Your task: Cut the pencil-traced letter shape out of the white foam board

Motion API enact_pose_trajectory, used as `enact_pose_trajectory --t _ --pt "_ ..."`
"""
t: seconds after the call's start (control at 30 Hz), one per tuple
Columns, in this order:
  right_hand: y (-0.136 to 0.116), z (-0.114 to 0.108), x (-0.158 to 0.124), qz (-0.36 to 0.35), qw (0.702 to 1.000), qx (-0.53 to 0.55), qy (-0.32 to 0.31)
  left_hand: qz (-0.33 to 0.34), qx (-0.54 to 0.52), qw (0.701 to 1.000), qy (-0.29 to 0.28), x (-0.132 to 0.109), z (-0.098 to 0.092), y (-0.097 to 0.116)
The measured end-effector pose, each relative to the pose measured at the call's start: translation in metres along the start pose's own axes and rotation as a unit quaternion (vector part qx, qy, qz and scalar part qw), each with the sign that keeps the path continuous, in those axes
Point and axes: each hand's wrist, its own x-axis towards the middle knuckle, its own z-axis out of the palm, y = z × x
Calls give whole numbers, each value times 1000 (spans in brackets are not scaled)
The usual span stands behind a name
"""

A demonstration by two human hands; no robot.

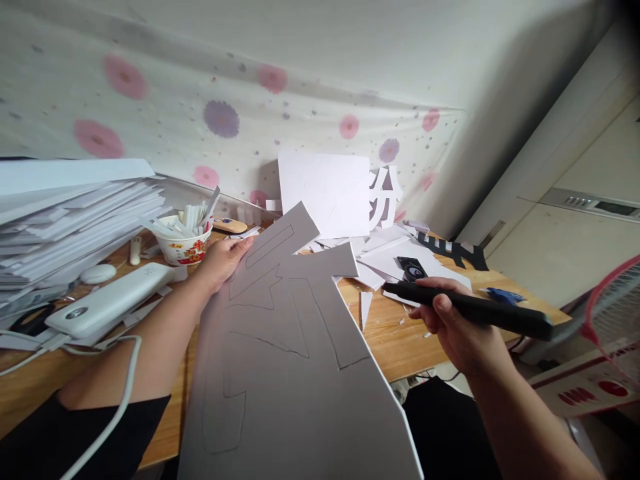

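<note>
My left hand (223, 264) grips the upper left edge of a large pale grey foam board (295, 413), thumb on its face. The board is tilted up in front of me, its top edge cut into angular notches. Dark pencil outlines of strokes run across its face. To the right of the board, my right hand (457, 327) is closed round a thick black pen-shaped tool (490, 311). Its narrow end points left and is apart from the board. The tool's exact kind cannot be made out.
On the wooden table (395, 347) lie white scraps (383, 243), a black cut-out piece (455, 252) and a blue tool (504, 295). A paper tub (183, 247), a white power bank (113, 300) with a cable and stacked boards (75, 213) stand left. A racket (617, 307) is right.
</note>
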Motion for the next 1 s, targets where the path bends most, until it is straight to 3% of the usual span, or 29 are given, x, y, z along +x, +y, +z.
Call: enact_pose_trajectory --t 0.1,0.2,0.37,0.47,0.53,0.67,0.77,0.9,1.0 --pt "18 2 0 109 987 107 43 1 -44 999 -13 1 1 -3" --pt "23 8 -2 177 967 184 16 -6 -64 998 0 5 3 -9" --pt "5 19 -11 115 948 269 -123 -12 -76 997 2 8 5 -14" --pt "0 22 -10 97 927 319 -172 -1 -83 997 -3 6 5 -11" --pt "1 24 -5 104 920 339 -166 5 -84 996 -4 5 5 -10" --pt "4 33 1 84 943 304 -104 16 -83 996 -8 2 4 -8" --pt "-1 38 -6 52 946 271 -168 23 -86 996 -12 1 4 -6" --pt "-9 39 -19 74 950 191 -237 21 -85 996 -25 0 6 -2" --pt "-5 36 -14 40 963 206 -169 14 -76 996 -41 -3 7 -1"
